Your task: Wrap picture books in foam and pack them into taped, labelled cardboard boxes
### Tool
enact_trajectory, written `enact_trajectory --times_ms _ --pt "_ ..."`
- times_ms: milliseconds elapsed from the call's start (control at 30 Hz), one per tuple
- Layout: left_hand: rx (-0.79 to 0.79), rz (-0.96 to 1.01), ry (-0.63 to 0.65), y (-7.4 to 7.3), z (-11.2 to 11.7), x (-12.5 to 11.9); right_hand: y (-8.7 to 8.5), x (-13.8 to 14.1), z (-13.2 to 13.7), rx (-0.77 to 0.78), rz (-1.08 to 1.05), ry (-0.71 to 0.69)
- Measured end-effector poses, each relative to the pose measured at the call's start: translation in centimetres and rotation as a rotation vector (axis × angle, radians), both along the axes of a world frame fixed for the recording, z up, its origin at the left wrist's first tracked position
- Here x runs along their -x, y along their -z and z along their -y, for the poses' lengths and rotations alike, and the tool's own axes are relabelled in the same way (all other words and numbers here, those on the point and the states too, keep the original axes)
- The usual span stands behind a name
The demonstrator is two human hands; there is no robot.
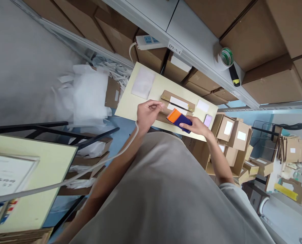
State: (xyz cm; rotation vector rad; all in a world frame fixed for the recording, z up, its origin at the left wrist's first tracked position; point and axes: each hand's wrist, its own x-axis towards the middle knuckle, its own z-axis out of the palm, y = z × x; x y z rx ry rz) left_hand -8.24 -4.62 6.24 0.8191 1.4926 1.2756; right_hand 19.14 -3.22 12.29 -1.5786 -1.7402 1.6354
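In the head view my right hand (198, 126) is wrapped round a small orange and dark-blue box (183, 122), tilted over the near side of the table (125, 106). My left hand (149, 113) has its thumb and fingertips pinched together beside the left end of an opened brown cardboard carton (166, 95). Whether anything thin sits in that pinch, I cannot make out. White labels or papers (179, 102) show on the carton, with a dark gap running between its parts. The small box partly covers the carton's near side.
A white padded sheet (143, 82), a white paper (202, 105) and a phone (207, 120) lie on the table. Above it, a shelf holds a tape roll (226, 57), a cutter (234, 75) and a power strip (151, 42). A pale cable (110, 158) crosses my left arm.
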Motion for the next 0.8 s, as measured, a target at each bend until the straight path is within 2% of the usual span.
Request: enact_trajectory --times_ms 100,167,267,400,567,800 --pt "0.033 0.033 -0.085 1.1 -1.3 1.1 -1.8 -2.2 -2.1 0.17 0.037 -0.171" --pt "0.058 0.075 -0.109 2.0 -2.4 1.3 -2.2 -3.2 -4.2 0.19 0.032 -0.182" --pt "0.096 0.133 -0.15 3.7 -4.0 0.6 -1.5 -3.6 -7.9 0.202 0.041 -0.222" --pt "0.114 0.155 -0.204 5.9 -5.3 -0.5 0.8 -3.3 -11.6 0.215 0.149 -0.287" --pt "0.139 0.132 -0.228 8.6 -5.4 -0.7 2.8 -2.8 -12.8 0.187 0.354 -0.396" --pt "0.163 0.089 -0.225 12.4 -5.3 -0.3 2.9 -1.6 -12.5 0.242 0.36 -0.418"
